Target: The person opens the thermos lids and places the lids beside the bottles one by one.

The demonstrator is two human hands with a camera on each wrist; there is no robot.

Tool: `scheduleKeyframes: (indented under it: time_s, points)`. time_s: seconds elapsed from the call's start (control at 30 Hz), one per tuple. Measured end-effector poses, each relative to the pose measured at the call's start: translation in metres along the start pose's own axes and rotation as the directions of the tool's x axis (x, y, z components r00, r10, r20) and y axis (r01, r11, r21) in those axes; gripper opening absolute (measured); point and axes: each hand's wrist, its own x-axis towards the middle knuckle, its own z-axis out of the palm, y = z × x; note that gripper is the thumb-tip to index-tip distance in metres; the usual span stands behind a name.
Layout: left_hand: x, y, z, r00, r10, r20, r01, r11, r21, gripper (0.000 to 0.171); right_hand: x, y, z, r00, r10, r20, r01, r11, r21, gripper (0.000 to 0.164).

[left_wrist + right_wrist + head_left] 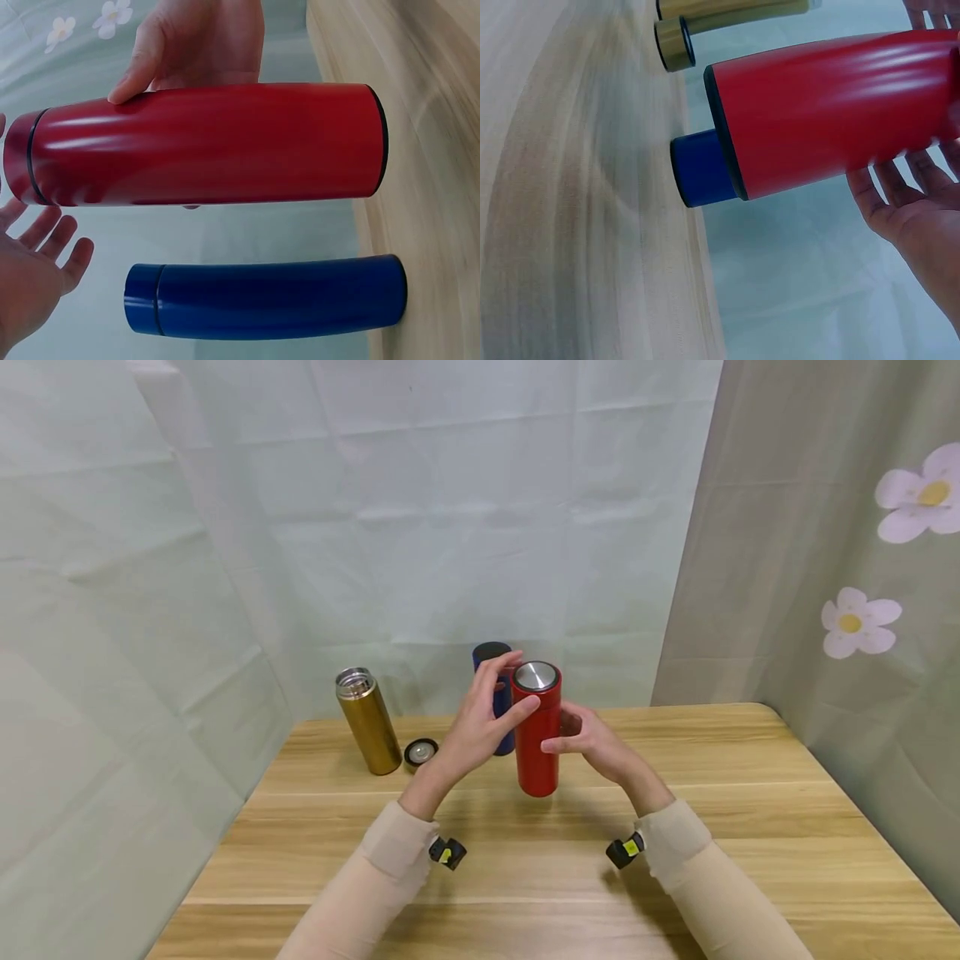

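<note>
A red vacuum flask (538,747) with a silver-topped lid (536,676) is held upright above the table by my right hand (592,742). That hand's thumb lies on the front of the flask and its fingers go round the far side. My left hand (480,714) is at the lid end, thumb across the front near the lid seam. In the left wrist view the left fingers (45,229) look spread and loose beside the lid; how firmly they touch is not clear. Behind the red flask stands a blue flask (277,300), partly hidden in the head view.
On the left of the wooden table (480,877) stands a gold flask (371,727) without its lid. Beside it a round lid (422,751) lies with its inner side up. A pale curtain (450,527) hangs behind the table, and a flowered curtain (787,568) at the right.
</note>
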Motion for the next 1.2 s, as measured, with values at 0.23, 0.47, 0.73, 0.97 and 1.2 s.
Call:
scheduleKeyframes:
  time_s: [0.23,0.47,0.73,0.97,1.2]
  points:
    - [-0.005,-0.001,0.002,0.996,-0.075,0.049,0.077,0.996,-0.053,0.075,-0.005,0.005,0.002,1.000,0.016,-0.002,-0.016,1.000,0.003,0.058]
    - [-0.007,-0.003,0.002,0.992,-0.082,0.095,0.091,0.992,-0.091,0.075,-0.010,0.016,0.005,1.000,0.001,-0.001,-0.001,1.000,0.018,0.059]
    - [-0.007,-0.003,0.006,0.977,-0.151,0.150,0.170,0.978,-0.121,0.071,-0.016,0.015,0.001,1.000,0.009,-0.006,-0.009,1.000,0.015,0.060]
    - [-0.003,-0.004,0.006,0.972,-0.156,0.176,0.182,0.973,-0.142,0.070,-0.019,0.011,-0.001,1.000,0.016,-0.010,-0.016,1.000,0.000,0.060]
    - [0.001,-0.007,0.004,0.959,-0.151,0.240,0.196,0.964,-0.178,0.073,-0.020,0.009,-0.001,1.000,-0.001,0.019,0.001,1.000,0.023,0.059]
